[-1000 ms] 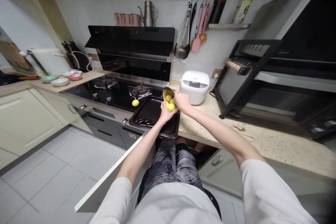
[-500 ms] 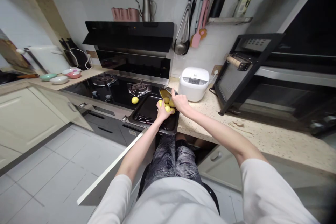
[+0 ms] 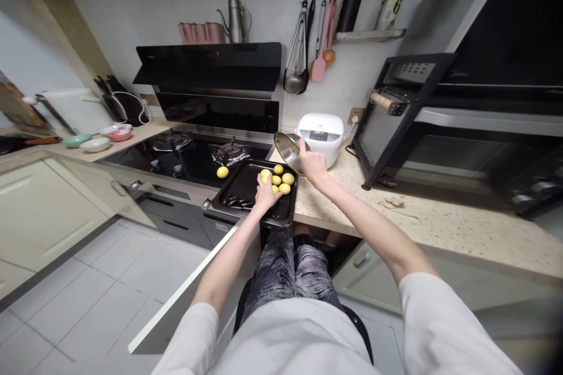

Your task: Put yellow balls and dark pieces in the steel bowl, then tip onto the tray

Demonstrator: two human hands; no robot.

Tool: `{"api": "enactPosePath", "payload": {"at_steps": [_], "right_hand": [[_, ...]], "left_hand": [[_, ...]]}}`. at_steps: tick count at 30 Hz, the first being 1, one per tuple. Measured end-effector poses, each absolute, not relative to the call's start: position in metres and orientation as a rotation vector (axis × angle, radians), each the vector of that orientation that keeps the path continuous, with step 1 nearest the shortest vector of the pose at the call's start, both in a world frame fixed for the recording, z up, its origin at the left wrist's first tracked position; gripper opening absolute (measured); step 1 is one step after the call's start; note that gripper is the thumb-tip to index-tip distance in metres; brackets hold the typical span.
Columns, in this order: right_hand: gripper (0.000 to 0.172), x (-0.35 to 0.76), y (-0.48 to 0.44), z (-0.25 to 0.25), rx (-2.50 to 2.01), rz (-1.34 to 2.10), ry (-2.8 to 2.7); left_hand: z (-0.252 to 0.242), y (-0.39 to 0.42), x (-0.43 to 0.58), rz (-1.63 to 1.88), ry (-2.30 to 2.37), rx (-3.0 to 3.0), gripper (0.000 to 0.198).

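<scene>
My right hand (image 3: 314, 165) grips the rim of a shiny metal bowl (image 3: 288, 151), which is tipped on its side over the back right corner of a black baking tray (image 3: 246, 179). Several yellow lemons (image 3: 288, 179) lie in the right half of that tray. Against the nearest of them rests my left hand (image 3: 265, 192), its thumb and fingers spread around the fruit. Dark, glossy, elongated pieces (image 3: 237, 203) lie at the tray's front left. One more lemon (image 3: 222, 172) sits on the black stove top, left of the tray.
Behind the bowl stands a white rice cooker (image 3: 321, 129). A black rack with an oven (image 3: 466, 152) occupies the right counter. Burners (image 3: 229, 151) are behind the tray, and small bowls (image 3: 95, 145) stand far left. A cabinet door (image 3: 189, 287) hangs open below.
The bowl has been lifted and tipped away to the right, uncovering lemons that now lie spread out in the tray. My left hand has moved slightly down and left, staying by the lemons.
</scene>
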State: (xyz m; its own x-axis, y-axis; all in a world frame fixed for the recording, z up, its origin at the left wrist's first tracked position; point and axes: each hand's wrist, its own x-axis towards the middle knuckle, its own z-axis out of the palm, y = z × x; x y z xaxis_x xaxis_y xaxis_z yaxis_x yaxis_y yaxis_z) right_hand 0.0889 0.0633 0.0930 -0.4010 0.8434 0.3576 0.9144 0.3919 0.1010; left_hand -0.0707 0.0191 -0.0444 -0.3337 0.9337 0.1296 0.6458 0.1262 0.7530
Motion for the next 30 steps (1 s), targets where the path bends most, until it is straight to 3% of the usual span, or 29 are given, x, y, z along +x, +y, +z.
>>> {"api": "enactPosePath", "payload": {"at_steps": [5, 10, 13, 16, 20, 30], "right_hand": [[0.059, 0.151, 0.058, 0.088, -1.741, -0.230, -1.950], [0.047, 0.224, 0.034, 0.043, -1.714, 0.497, -1.618], [0.035, 0.247, 0.016, 0.012, -1.715, 0.673, -1.554], [0.028, 0.253, 0.005, -0.010, -1.705, 0.804, -1.481], [0.031, 0.251, 0.000, -0.026, -1.651, 0.957, -1.401], [0.038, 0.246, 0.006, -0.037, -1.553, 1.157, -1.366]], "left_hand": [[-0.048, 0.004, -0.069, 1.068, 2.082, 1.638, 0.079], [-0.053, -0.006, -0.069, 1.191, 2.075, 1.742, 0.050], [-0.050, -0.009, -0.070, 1.264, 2.056, 1.776, 0.037], [-0.045, -0.017, -0.065, 1.446, 1.913, 1.850, 0.034], [-0.038, -0.042, -0.045, 1.635, 1.621, 1.842, 0.035], [-0.032, -0.083, -0.007, 1.702, 1.234, 1.571, 0.038]]}}
